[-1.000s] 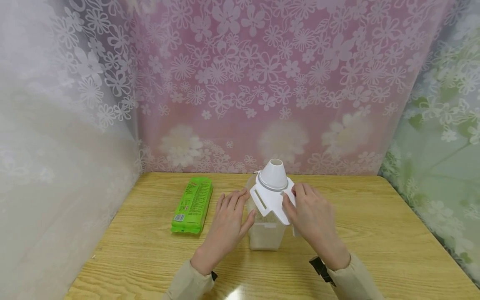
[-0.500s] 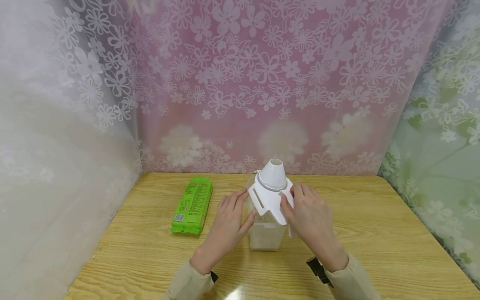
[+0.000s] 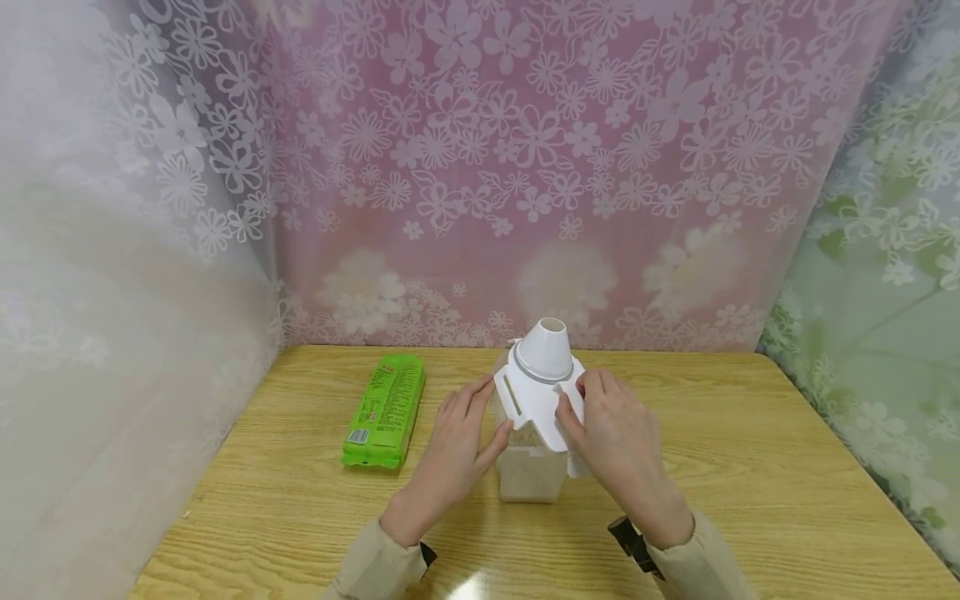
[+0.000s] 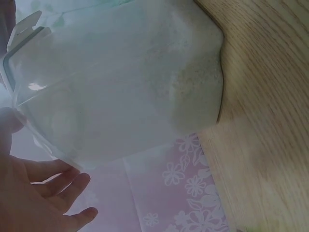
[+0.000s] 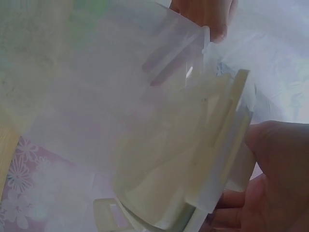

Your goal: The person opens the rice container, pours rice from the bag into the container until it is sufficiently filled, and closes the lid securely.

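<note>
A clear plastic storage container stands upright on the table, with pale grains inside. Over its top lies a white lid with a cone-shaped spout pointing up. My right hand pinches the lid's right edge between thumb and fingers. In the right wrist view the lid sits at an angle at the container's mouth. With fingers mostly straight, my left hand touches the container's upper left side, its thumb at the front. The left wrist view shows those fingertips right at the rim.
A bright green printed packet lies on the wooden table, left of the container. A pink flowered curtain hangs behind the table's back edge. Lighter curtains stand at both sides.
The lid has shifted slightly left over the container, and my right hand has moved left with it. My left hand has stayed nearly still against the container.
</note>
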Demonstrator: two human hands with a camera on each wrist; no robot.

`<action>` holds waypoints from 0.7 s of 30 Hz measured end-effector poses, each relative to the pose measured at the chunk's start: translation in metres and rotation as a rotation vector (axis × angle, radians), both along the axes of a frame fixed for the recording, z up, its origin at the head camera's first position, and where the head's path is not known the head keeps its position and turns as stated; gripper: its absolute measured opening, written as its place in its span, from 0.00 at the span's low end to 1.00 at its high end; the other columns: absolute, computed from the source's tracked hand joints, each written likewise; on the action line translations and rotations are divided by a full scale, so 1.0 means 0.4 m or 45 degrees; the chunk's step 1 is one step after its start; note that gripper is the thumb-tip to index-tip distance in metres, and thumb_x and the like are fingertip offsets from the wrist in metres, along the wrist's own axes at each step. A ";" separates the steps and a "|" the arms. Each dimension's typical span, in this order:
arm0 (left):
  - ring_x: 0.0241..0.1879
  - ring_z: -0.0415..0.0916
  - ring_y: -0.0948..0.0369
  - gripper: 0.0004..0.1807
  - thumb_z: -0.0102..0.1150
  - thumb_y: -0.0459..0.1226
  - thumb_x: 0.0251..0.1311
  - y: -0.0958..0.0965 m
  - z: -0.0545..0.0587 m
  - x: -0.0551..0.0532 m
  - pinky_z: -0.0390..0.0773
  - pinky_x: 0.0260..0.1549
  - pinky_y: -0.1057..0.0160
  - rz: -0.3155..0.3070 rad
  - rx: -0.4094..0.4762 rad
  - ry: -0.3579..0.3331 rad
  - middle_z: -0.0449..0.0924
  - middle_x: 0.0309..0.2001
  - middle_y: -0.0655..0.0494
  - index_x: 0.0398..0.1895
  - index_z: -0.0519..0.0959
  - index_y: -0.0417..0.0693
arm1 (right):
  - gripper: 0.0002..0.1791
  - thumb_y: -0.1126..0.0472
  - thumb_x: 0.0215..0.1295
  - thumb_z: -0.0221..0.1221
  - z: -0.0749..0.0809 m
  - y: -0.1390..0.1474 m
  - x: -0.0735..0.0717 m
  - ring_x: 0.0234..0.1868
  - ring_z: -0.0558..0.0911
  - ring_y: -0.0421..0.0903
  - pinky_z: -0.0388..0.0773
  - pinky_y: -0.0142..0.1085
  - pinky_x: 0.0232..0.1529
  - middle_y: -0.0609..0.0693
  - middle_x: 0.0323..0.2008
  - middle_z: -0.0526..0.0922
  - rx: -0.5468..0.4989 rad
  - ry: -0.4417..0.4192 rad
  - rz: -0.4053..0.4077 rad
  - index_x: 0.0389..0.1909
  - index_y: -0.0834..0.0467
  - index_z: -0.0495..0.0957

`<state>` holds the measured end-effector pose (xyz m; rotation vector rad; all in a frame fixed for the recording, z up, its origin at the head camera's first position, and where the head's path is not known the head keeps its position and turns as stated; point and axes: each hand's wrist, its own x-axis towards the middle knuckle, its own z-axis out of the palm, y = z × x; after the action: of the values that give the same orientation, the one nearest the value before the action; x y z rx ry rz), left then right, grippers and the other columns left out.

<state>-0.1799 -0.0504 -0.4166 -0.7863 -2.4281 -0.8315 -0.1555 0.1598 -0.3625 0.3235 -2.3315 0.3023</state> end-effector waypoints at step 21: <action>0.68 0.67 0.44 0.38 0.58 0.50 0.71 0.006 0.002 -0.004 0.67 0.66 0.38 -0.031 0.115 -0.112 0.66 0.70 0.38 0.74 0.64 0.36 | 0.13 0.59 0.60 0.68 0.010 -0.016 0.005 0.20 0.72 0.49 0.68 0.39 0.14 0.53 0.22 0.75 -0.023 -0.069 -0.023 0.30 0.64 0.77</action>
<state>-0.1816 -0.0481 -0.4157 -0.7619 -2.4417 -0.9976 -0.1536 0.1532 -0.3586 0.2885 -2.3822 0.3265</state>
